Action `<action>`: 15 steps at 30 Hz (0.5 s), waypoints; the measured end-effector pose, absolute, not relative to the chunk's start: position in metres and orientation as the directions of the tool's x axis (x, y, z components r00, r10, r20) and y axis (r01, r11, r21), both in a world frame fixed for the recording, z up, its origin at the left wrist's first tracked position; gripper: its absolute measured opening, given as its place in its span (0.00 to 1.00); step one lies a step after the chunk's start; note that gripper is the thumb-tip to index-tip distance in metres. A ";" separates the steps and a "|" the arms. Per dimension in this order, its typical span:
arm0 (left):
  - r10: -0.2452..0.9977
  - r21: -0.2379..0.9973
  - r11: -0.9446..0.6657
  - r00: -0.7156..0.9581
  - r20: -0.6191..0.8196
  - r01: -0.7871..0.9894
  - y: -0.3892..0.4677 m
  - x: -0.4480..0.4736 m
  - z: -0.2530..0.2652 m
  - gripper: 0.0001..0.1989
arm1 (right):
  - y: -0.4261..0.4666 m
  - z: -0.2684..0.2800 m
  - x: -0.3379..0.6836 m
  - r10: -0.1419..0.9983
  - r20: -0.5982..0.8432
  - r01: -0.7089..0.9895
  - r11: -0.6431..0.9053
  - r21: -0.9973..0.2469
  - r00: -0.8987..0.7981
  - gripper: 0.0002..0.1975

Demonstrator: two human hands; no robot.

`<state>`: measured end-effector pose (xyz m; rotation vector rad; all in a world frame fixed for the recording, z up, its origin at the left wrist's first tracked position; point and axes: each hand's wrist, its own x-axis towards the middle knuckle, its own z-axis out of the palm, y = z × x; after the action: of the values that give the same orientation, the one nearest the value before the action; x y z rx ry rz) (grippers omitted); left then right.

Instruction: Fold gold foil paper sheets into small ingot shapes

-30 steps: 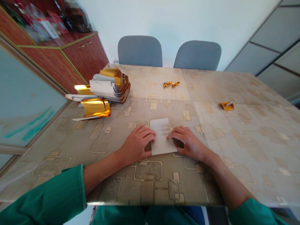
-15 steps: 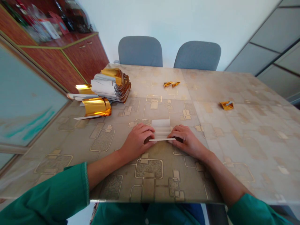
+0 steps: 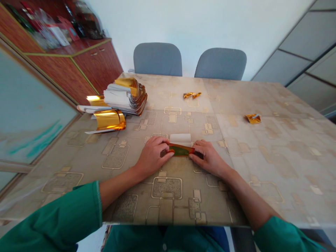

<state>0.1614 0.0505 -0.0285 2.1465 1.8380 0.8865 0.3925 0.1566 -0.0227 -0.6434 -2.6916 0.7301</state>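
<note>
Gold-backed paper (image 3: 181,149) lies partly folded on the desk (image 3: 262,147), roughly midway between its near and far edges, directly in front of the person. Its white side faces up on the part toward the far edge, while the flap nearer the person is turned over, showing a dark, coppery gold band.

The left hand (image 3: 154,152) pinches the left end of this fold, its grip nearly closed, thumb in front and fingers behind. The right hand (image 3: 208,157) has a matching narrow grip on the right end.

Toward the desk's far left corner sits a thick stack of gold-and-white sheets (image 3: 126,96), bent into a curve. A curled gold sheet (image 3: 110,120) rests beside it, on the side toward the near edge. A pair of small gold folded pieces (image 3: 196,95) lies near the middle of the far edge, and a single gold folded piece (image 3: 252,118) lies farther toward the right edge.
</note>
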 end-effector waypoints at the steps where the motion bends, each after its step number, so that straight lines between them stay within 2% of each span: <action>1: 0.945 0.493 -0.216 0.055 0.321 0.843 0.051 0.162 -0.028 0.08 | 0.156 -0.024 0.392 0.485 0.149 0.346 0.776 -0.527 -0.862 0.04; 15: 0.952 0.429 -0.202 0.074 0.296 0.880 0.051 0.163 -0.028 0.09 | 0.151 -0.030 0.383 0.587 0.160 0.455 0.747 -0.485 -0.793 0.03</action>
<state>0.1633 0.0507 -0.0277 2.1966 1.8909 0.7885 0.3833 0.1510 -0.0305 -0.8110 -2.6442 0.6197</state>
